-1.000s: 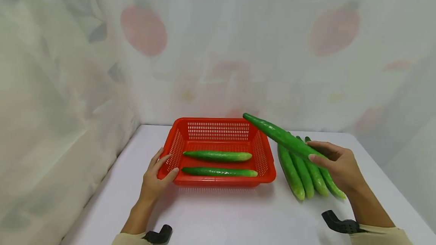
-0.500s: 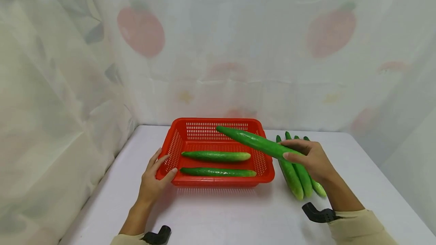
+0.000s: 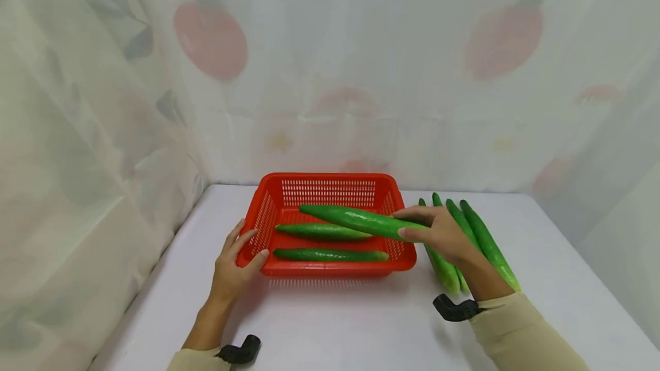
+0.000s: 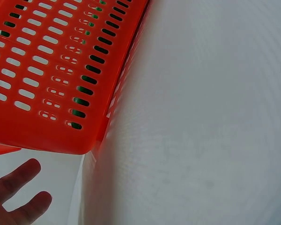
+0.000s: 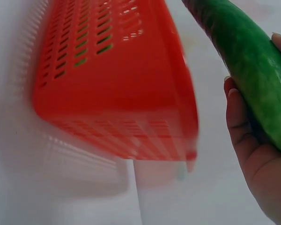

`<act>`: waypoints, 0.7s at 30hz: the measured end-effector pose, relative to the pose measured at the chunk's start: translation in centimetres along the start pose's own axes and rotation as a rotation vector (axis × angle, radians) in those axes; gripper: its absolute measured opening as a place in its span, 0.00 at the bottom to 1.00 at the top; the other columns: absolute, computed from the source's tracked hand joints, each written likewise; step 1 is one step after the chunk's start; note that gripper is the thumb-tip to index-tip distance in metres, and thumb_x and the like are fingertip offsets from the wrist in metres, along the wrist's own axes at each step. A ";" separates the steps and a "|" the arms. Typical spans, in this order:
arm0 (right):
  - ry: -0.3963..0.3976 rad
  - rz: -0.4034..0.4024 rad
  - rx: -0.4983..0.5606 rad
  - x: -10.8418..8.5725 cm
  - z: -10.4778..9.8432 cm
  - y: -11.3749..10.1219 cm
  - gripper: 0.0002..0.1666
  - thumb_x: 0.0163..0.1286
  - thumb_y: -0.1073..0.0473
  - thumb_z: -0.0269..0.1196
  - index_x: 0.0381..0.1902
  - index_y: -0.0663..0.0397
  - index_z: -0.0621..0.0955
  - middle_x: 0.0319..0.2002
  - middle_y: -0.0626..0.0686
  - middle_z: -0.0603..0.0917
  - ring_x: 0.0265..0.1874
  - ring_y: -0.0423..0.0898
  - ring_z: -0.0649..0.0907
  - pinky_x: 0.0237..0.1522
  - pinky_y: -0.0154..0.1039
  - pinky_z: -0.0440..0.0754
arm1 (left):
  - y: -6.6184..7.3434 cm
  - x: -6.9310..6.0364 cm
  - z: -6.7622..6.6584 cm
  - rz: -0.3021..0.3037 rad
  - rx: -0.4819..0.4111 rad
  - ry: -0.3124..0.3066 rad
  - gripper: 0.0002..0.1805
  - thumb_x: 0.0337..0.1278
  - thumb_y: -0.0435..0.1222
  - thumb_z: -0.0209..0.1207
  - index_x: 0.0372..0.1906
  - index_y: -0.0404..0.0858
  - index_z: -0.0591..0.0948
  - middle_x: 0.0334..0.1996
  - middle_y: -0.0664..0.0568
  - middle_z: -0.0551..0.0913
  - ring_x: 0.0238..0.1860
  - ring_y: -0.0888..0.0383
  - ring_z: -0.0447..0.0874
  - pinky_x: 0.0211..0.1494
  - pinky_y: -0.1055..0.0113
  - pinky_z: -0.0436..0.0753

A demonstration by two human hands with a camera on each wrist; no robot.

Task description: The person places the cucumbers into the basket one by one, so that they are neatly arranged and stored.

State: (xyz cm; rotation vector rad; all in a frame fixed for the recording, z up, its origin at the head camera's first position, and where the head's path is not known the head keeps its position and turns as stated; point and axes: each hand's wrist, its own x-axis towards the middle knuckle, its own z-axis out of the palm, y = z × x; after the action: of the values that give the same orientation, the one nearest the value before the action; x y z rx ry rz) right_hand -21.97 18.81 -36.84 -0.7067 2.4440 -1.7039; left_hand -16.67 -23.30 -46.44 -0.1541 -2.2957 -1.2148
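My right hand (image 3: 438,233) grips a long green cucumber (image 3: 356,219) by its paler end, thumb on the near side. The cucumber slants over the red plastic basket (image 3: 325,272), its dark tip toward the left. Two other cucumbers lie crosswise inside: the front one (image 3: 330,255) shows whole, while the back one (image 3: 314,231) is partly covered by the held one. At the basket's left rim rests my left hand (image 3: 229,273), fingers spread and fairly straight. In the left wrist view, two fingertips (image 4: 32,206) extend beside the basket's perforated wall. The right wrist view shows fingers round the held cucumber (image 5: 253,70).
Several more cucumbers (image 3: 487,239) lie side by side on the white table (image 3: 335,325), right of the basket and partly behind my right forearm. A pale curtain (image 3: 330,73) with strawberry prints rises behind the table and along its sides.
My right hand has carried the cucumber leftward, from above the loose cucumbers to over the basket, and its tip has lowered. The left hand has stayed at the rim.
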 end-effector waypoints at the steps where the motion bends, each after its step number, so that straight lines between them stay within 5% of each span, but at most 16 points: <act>1: -0.013 0.003 -0.006 0.2 0.2 0.0 0.19 0.63 0.59 0.67 0.51 0.57 0.83 0.44 0.57 0.82 0.39 0.55 0.80 0.39 0.46 0.82 | 0.0 0.0 0.0 0.000 -0.001 -0.001 0.28 0.52 0.38 0.67 0.59 0.36 0.78 0.70 0.50 0.63 0.68 0.46 0.62 0.54 0.83 0.65; 13: -0.123 0.067 -0.039 2.2 2.6 -0.1 0.19 0.61 0.58 0.68 0.51 0.54 0.84 0.43 0.55 0.82 0.42 0.56 0.79 0.39 0.51 0.83 | 0.2 0.0 -0.6 -0.007 -0.002 -0.006 0.28 0.53 0.39 0.66 0.60 0.36 0.78 0.71 0.53 0.61 0.66 0.48 0.64 0.53 0.81 0.67; 21: -0.201 0.015 -0.049 3.4 4.3 0.2 0.17 0.61 0.60 0.69 0.49 0.55 0.84 0.43 0.53 0.84 0.42 0.53 0.80 0.42 0.47 0.81 | 0.4 -0.2 -1.3 -0.020 0.005 -0.010 0.28 0.53 0.40 0.66 0.60 0.36 0.77 0.71 0.52 0.61 0.66 0.48 0.65 0.52 0.80 0.68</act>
State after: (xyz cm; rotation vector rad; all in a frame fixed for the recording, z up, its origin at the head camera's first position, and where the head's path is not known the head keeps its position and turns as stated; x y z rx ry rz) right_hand -23.72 13.73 -38.00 -0.8191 2.3534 -1.4927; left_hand -15.85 -24.06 -45.68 -0.1365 -2.3138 -1.2212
